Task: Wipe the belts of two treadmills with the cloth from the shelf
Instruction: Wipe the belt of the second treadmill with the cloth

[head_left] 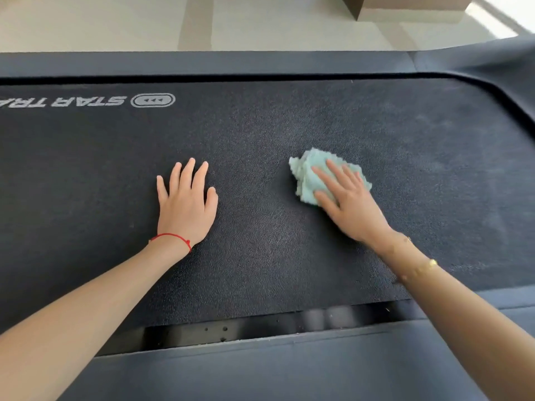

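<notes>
Head view: crumpled pale-green cloth (307, 175) is being pressed onto treadmill belt (289, 125) by right hand (347, 204), fingers straight and spread, likely for even wiping pressure. Left hand (185, 206) is being laid flat on belt, fingers extended, holding nothing, probably bracing body weight. Cloth is sitting right of belt centre. Printed logo (153, 100) is showing far left. Side rail (202, 63) and tiled floor (115, 21) are lying beyond. Nothing is obstructing wiping path.

on my feed i read white lettering printed on the dark treadmill belt (260, 134), upside down from where i looked: "star tra" (62, 102), cut off by the left edge, beside an oval logo (153, 100) holding three small triangles.
</notes>
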### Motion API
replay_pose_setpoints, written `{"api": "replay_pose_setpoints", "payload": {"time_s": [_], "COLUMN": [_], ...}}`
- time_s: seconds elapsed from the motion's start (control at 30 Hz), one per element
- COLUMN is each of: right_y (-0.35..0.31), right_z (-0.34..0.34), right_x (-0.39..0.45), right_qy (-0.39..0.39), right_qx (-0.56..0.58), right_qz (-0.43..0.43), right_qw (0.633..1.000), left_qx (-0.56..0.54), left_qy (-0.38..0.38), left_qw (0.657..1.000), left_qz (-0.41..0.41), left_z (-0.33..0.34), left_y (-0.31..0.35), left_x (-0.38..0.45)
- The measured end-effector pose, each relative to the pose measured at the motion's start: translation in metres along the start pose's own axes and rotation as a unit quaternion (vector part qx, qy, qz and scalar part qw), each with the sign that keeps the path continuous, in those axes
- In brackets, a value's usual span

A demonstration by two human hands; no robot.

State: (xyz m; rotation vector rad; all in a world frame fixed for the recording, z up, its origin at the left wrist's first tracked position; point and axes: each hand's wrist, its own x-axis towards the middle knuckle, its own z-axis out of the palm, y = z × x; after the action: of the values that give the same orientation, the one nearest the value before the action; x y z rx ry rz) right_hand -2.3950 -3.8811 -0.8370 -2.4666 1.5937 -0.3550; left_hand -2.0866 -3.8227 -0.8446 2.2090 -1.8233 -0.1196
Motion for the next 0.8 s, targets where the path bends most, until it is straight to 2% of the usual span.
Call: {"api": "replay_pose_setpoints", "payload": {"time_s": [0.07,0.1,0.23,0.37,0.43,0.53,0.57,0.63,0.7,0.8], "right_y": [-0.005,-0.015,-0.052,-0.037,-0.009,0.032,0.037,0.032,0.014,-0.005], "right_z": [0.004,0.008,0.006,-0.006,-0.005,-0.012,-0.014,-0.011,-0.008,-0.008], "right_x": [0.01,0.005,-0.055,-0.073,-0.044,0.017,0.032,0.041,0.022,-0.023], "right_qy": [0.003,0.002,-0.037,-0.074,-0.056,-0.003,-0.01,-0.02,-0.019,-0.062], "right_qx": [-0.016,-0.018,0.008,0.027,0.013,0.003,0.0,-0.011,-0.007,-0.002], "right_qz": [0.044,0.032,-0.117,-0.159,-0.124,0.019,0.066,0.089,0.025,-0.085], "right_qw": [0.999,0.999,0.992,0.984,0.991,1.0,0.998,0.996,0.999,0.994], "left_qx": [0.0,0.001,-0.006,-0.01,-0.015,-0.023,-0.022,-0.02,-0.016,-0.009], "left_qy": [-0.002,-0.005,-0.012,-0.018,-0.023,-0.03,-0.032,-0.036,-0.037,-0.031], "left_qw": [1.0,1.0,0.999,1.0,1.0,0.999,0.999,0.999,0.999,0.999], "left_qz": [-0.003,-0.006,-0.034,-0.003,0.01,0.013,0.013,0.015,0.022,0.025], "left_z": [0.0,0.0,0.001,0.005,0.007,0.011,0.012,0.014,0.017,0.02], "left_y": [0.001,0.001,0.013,0.038,0.049,0.062,0.065,0.07,0.074,0.078], "left_x": [-0.001,-0.001,-0.001,-0.001,0.001,0.004,0.005,0.008,0.012,0.024]}}
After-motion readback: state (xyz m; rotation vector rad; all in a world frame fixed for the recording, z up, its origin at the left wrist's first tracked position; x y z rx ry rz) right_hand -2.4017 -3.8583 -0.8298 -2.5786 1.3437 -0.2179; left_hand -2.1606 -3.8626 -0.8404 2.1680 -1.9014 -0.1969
